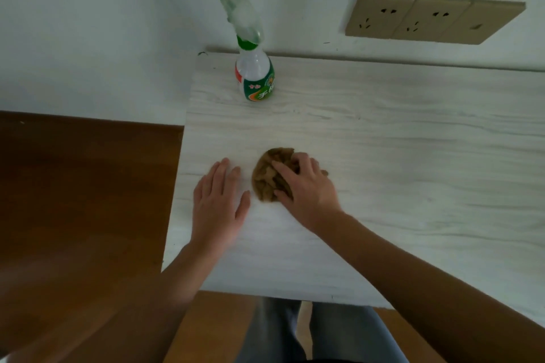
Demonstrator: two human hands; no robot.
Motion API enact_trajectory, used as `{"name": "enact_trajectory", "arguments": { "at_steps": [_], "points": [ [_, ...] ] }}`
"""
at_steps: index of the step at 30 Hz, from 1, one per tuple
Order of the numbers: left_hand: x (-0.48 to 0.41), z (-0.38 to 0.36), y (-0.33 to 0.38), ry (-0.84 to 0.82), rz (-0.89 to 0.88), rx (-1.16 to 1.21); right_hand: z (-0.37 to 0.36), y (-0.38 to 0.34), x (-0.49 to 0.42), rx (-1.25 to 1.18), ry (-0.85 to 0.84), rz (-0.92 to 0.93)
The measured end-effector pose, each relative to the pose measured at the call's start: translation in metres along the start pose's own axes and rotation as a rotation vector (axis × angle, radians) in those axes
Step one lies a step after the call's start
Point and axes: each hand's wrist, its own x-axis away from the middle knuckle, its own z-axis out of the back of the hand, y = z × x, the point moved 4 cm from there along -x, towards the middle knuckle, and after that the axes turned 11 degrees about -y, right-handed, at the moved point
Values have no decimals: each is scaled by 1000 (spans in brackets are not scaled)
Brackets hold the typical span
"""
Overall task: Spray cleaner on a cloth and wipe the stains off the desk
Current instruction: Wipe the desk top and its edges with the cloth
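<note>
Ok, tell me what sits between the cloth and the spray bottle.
Nothing visible does. The cloth lies bunched under the right hand, and only bare desk runs from it to the upright bottle at the back. The left hand rests flat to the cloth's left, off that line.

I am holding both bare forearms forward. My left hand (218, 200) is lying palm down, fingers straight and close together, thumb angled out to the right. My right hand (306, 186) is pressing down, fingers curled and clutching, wrist angled inward.
</note>
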Motion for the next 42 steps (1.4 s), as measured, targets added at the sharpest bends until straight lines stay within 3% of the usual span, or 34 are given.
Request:
{"name": "enact_trajectory", "arguments": {
  "at_steps": [3, 5, 11, 13, 15, 20, 23, 25, 32, 36, 39, 42],
  "points": [
    [6, -3, -1, 6, -30, -27, 8, 1, -27, 46, 33, 110],
    [4, -3, 0, 16, -21, -27, 26, 21, -53, 55, 76, 89],
    [1, -3, 4, 52, 9, -24, 97, 117, -112, 29, 201, -376],
    [1, -1, 6, 56, 26, -25, 98, 117, -107, 45, 205, -402],
    [-1, -1, 14, 58, 19, -25, 80, 93, -93, 64, 181, -253],
    [-8, -7, 37, 59, -6, 0, 17, 20, -39, 230, 107, 399],
    [-8, -9, 39, 56, 9, -15, 18, 27, -39, 235, 82, 502],
    [-9, -8, 42, 55, 31, -27, 37, 51, -51, 194, 98, 435],
    [-16, -4, 78, 70, 174, -28, 129, 228, -71, 23, 350, -171],
    [-24, -11, 130, 84, 180, -23, 151, 306, -54, 11, 391, -378],
    [-27, -18, 166, 90, 172, -17, 145, 296, -52, -34, 392, -378],
    [-24, -30, 185, 81, 174, -9, 120, 242, -44, -15, 309, -144]
  ]
}}
